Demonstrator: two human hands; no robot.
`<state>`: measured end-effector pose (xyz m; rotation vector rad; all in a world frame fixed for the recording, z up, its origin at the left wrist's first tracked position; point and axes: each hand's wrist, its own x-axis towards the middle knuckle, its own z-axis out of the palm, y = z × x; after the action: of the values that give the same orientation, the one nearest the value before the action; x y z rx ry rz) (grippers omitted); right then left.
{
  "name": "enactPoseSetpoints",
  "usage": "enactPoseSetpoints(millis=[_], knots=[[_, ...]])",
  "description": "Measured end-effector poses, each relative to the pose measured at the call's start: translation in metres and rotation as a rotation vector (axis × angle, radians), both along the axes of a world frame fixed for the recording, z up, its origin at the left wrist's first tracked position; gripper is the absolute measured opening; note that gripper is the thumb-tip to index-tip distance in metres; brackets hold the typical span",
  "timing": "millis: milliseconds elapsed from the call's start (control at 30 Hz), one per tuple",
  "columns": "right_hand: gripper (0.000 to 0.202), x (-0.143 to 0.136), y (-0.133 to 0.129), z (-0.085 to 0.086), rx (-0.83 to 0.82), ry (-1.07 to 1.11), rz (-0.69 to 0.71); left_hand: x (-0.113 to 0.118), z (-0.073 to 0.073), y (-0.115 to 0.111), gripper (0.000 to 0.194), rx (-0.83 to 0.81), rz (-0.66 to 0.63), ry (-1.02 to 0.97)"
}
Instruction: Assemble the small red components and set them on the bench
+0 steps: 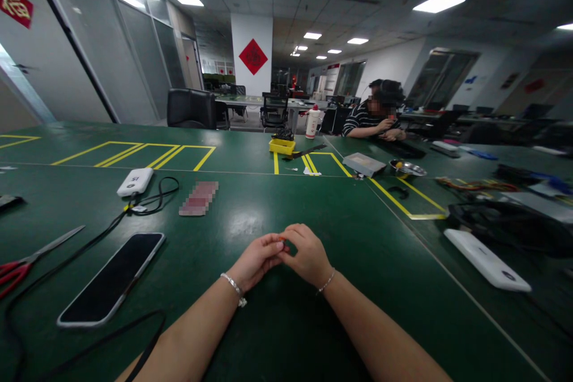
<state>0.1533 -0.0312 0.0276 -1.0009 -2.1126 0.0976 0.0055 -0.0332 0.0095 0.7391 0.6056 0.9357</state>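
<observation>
My left hand (262, 259) and my right hand (308, 253) meet above the green table (242, 209), fingertips together. Between them a small orange object (282, 239) shows, mostly covered by the fingers; its kind is too small to make out. The left thumb and fingers pinch it from one side, and the right thumb and index finger close on it from the other. Left of my forearms lies a phone (114, 280) with a dark screen and a pale case.
Scissors (36, 259), a white power bank (135, 182) with a black cable, and a blurred reddish card (199, 198) lie leftward. Farther back are a yellow tray (282, 147) and a bottle (312, 122). Another white power bank (487, 259) lies right; a person (373, 110) sits across.
</observation>
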Motion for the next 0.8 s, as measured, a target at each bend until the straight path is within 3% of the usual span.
enactPoseSetpoints(millis=[200,400,800], knots=[[0.022,0.002,0.002,-0.002,-0.02,0.029,0.025,-0.002,0.001,0.002,0.016,-0.035,0.06,0.015],[0.014,0.001,0.002,-0.001,-0.045,0.047,0.039,-0.001,0.005,0.001,0.02,0.019,0.134,0.12],[0.016,0.003,0.002,0.001,-0.08,0.094,0.05,0.001,0.011,-0.002,0.025,0.079,0.192,0.148]])
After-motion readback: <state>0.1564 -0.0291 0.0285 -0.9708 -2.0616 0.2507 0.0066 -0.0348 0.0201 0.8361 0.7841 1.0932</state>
